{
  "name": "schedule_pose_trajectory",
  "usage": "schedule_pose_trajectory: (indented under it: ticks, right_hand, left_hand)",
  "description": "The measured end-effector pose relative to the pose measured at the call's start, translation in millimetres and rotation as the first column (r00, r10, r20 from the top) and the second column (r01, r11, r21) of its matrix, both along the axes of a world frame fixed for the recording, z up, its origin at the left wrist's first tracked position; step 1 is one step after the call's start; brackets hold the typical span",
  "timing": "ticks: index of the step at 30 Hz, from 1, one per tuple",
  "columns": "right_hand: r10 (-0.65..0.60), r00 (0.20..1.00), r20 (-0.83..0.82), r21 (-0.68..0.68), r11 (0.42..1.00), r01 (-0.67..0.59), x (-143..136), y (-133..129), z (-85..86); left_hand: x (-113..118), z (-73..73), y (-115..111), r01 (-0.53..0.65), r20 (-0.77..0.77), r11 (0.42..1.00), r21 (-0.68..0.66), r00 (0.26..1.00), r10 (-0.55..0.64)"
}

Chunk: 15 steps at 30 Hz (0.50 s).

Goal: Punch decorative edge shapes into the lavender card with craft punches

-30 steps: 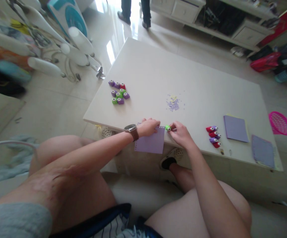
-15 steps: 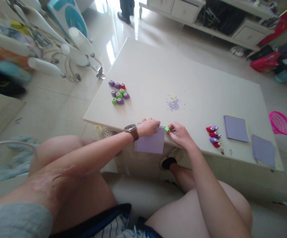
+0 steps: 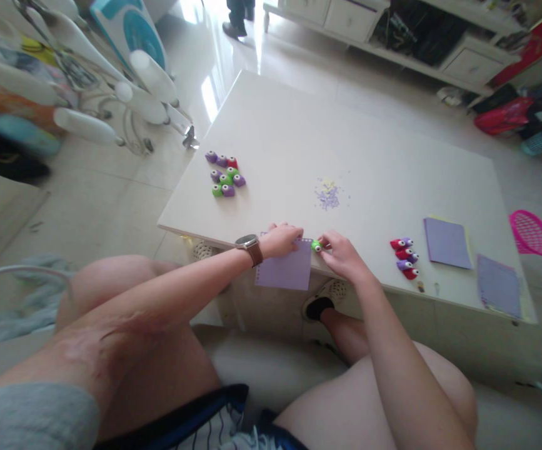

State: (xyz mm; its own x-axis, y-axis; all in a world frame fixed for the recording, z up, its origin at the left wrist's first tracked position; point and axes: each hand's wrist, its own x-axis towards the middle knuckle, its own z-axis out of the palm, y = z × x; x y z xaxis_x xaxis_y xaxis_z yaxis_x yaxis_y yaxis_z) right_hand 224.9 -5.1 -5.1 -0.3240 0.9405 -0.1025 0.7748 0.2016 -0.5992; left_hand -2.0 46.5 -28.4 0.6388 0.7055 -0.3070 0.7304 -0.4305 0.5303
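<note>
Centrally, a purple sheet (image 3: 284, 269) with small cut-outs along its edges is being pressed against the table (image 3: 374, 150) by the left hand (image 3: 282, 240), its fingers bent over the top edge, its lower part being left overhanging. Just beside the sheet's upper right corner, a green craft punch (image 3: 316, 246) is being gripped between the thumb and fingers of the right hand (image 3: 341, 255). Purple and yellow paper bits (image 3: 328, 195) are being displayed above. Punches are being kept in groups at upper left (image 3: 224, 175) and lower right (image 3: 405, 257). No lettering can be made out.
</note>
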Motion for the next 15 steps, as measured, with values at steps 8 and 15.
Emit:
schedule_pose_trajectory:
  ticks: [8, 15]
  right_hand:
    - [0.008, 1.0, 0.01, 0.007, 1.0, -0.008, -0.3, -0.5, 1.7]
    - [0.002, 1.0, 0.007, -0.006, 1.0, -0.002, -0.5, -0.4, 2.0]
  left_hand:
    - [0.1, 0.1, 0.1, -0.002, 0.003, 1.0, 0.002, 1.0, 0.002]
    - [0.0, -4.1, 0.3, -0.008, 0.019, 1.0, 0.014, 1.0, 0.007]
